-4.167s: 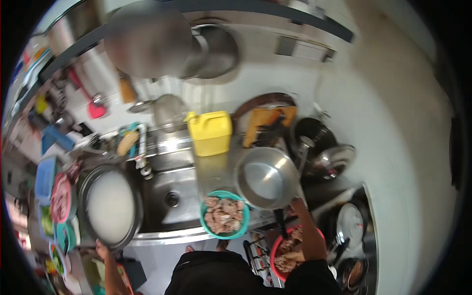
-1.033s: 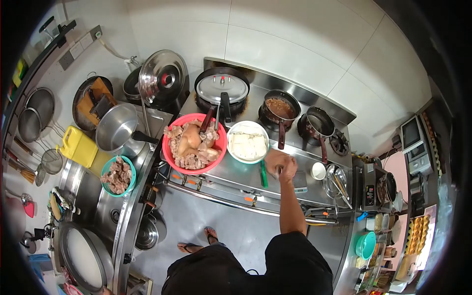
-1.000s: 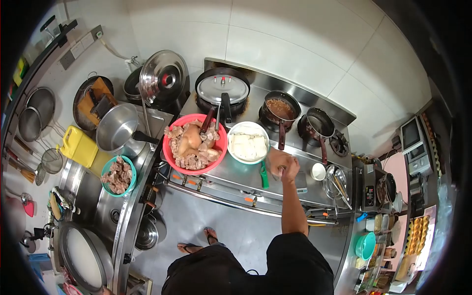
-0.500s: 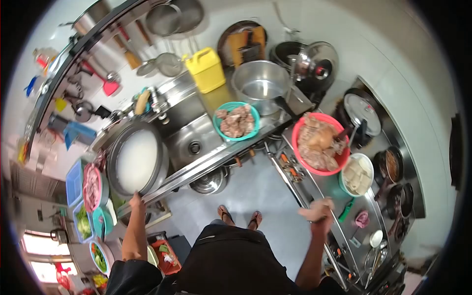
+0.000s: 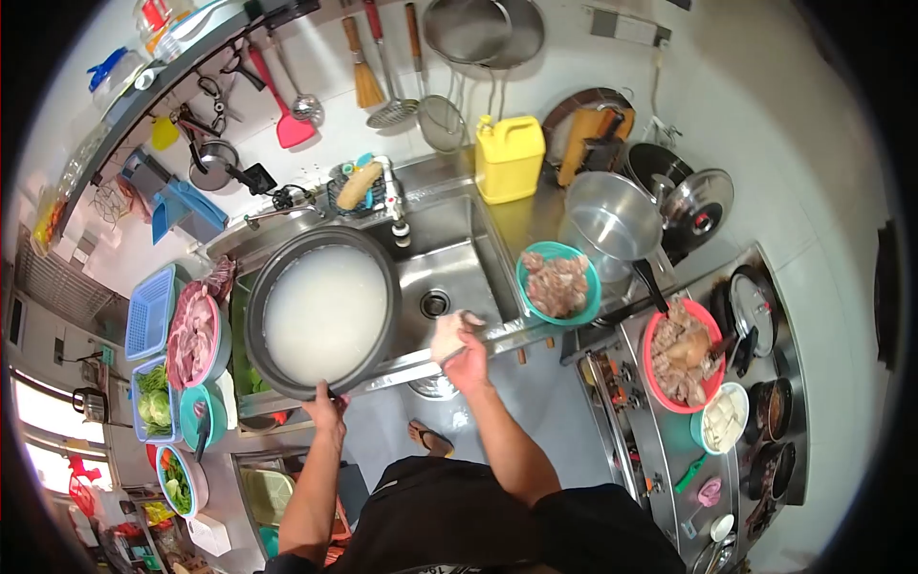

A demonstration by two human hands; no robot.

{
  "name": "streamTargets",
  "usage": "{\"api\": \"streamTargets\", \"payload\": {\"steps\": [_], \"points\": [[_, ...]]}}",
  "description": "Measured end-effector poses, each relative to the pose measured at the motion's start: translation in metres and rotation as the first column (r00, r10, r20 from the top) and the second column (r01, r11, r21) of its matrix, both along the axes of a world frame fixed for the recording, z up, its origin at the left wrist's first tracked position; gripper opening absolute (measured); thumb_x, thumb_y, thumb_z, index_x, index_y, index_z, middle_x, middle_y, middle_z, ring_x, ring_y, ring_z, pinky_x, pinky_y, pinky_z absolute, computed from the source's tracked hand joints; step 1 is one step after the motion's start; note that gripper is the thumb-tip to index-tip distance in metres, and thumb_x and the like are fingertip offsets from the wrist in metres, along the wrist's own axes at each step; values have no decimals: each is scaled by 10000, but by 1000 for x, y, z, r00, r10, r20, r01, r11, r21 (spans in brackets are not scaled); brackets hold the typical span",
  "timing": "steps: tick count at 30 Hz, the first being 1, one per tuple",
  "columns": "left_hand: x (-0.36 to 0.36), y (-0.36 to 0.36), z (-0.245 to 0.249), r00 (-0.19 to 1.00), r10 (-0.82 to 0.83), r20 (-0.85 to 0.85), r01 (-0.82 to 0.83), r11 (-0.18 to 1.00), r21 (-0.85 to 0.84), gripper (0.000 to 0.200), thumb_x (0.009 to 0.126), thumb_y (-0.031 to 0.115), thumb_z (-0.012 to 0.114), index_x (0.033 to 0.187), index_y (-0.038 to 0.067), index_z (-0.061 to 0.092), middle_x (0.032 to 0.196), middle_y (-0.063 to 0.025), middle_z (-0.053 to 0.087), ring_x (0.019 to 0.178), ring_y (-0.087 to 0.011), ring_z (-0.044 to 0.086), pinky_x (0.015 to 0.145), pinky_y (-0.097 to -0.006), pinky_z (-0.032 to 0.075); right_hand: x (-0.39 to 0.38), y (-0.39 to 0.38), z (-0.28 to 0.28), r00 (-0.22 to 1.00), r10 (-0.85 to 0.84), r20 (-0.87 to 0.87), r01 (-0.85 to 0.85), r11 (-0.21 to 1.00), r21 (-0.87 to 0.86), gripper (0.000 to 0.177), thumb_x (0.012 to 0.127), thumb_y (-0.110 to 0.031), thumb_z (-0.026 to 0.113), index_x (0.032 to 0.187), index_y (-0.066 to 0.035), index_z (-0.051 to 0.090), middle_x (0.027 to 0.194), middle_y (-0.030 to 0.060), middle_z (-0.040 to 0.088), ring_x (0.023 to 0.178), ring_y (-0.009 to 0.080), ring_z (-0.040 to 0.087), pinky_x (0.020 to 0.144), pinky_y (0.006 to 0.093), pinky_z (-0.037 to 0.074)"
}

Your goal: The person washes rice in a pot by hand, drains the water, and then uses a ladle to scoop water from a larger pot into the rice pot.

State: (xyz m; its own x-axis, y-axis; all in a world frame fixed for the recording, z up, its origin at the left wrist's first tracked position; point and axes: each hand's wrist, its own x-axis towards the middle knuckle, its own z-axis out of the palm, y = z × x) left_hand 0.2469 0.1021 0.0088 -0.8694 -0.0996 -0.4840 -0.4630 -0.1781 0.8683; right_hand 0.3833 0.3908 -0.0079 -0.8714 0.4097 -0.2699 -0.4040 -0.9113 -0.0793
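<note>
A wide dark pot (image 5: 251, 320) full of cloudy white liquid (image 5: 327, 311) stands over the left part of the sink counter. My left hand (image 5: 327, 413) is closed on its near rim. In front of the sink basin (image 5: 457, 273), my right hand (image 5: 467, 365) holds a crumpled pale cloth (image 5: 453, 333) near the counter's front edge. To the right of that hand, a teal basin (image 5: 595, 304) of meat pieces (image 5: 557, 285) sits on the counter. The white tap (image 5: 395, 206) rises behind the sink.
A yellow jug (image 5: 510, 161) and a steel pot (image 5: 612, 215) are at the back. On the right are a red basin (image 5: 660, 383) of poultry and a bowl (image 5: 724, 418) of white pieces. Pink meat (image 5: 194, 330) and vegetable baskets (image 5: 153, 402) stand left. Utensils hang on the wall.
My right hand has swung left from beside the stove counter to the sink front, carrying the pale cloth. My left hand stays at the dark pot's rim. The view has turned.
</note>
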Motion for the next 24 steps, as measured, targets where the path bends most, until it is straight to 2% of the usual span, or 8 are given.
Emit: {"api": "streamTargets", "payload": {"steps": [7,8,9,11,13,17,22,24], "points": [[10,5,29,997,17,74,-20,999,35,590,927,219,674,1360,150,279,1197,-127,548,891,-243,617,628,-362,533,-79,-58,-17,987,73,145,-77,997,22,334,999,-279,479,1239,-66,574,1268,67,608,1158,258,586,1034,403,435],[11,8,32,997,34,70,-38,998,49,587,931,211,669,1364,151,278,1213,-119,545,916,-243,618,633,-362,532,-80,-65,-44,967,9,253,-155,813,562,340,1008,-278,471,1250,-61,569,1270,82,610,1161,258,590,1024,394,453],[12,11,35,996,43,77,-48,997,60,550,946,239,646,1363,150,298,1225,-108,554,939,-242,625,669,-375,536,-81,-71,-73,920,-209,331,-228,400,888,345,1016,-277,462,1262,-57,564,1272,98,612,1165,258,593,1014,386,471],[9,10,40,986,51,159,-82,978,190,463,973,278,596,1333,133,344,1230,-106,543,955,-249,607,732,-404,541,-80,-72,-57,896,-133,424,-289,551,783,368,1030,-297,441,1289,-63,559,1288,108,611,1177,254,591,1005,390,485],[6,-1,38,972,14,236,-93,940,329,539,978,386,553,1378,121,308,1296,-127,496,1027,-268,578,827,-433,519,-88,-73,-60,930,221,293,-235,972,12,390,1040,-318,422,1307,-66,554,1298,111,611,1179,250,592,1001,395,490],[13,-47,38,936,-88,341,-115,839,532,1039,906,753,452,1588,104,12,1561,-223,251,1381,-344,371,1128,-503,330,-95,-59,-53,890,269,367,-303,952,36,412,1045,-343,401,1309,-65,552,1292,107,611,1162,245,603,984,428,506],[20,-73,53,958,-36,286,-164,747,644,909,938,722,410,1558,101,173,1537,-226,333,1399,-342,388,1125,-496,349,-120,-25,-84,848,314,426,-461,834,304,391,1043,-341,443,1277,-45,550,1177,94,636,1102,212,624,955,426,522],[24,-84,59,971,11,239,-167,747,644,834,958,700,390,1527,105,255,1512,-218,395,1385,-332,420,1118,-485,359,-122,-25,-57,823,143,550,-506,625,595,400,1033,-352,482,1273,-35,536,1161,90,624,1080,198,621,928,409,526]]}}
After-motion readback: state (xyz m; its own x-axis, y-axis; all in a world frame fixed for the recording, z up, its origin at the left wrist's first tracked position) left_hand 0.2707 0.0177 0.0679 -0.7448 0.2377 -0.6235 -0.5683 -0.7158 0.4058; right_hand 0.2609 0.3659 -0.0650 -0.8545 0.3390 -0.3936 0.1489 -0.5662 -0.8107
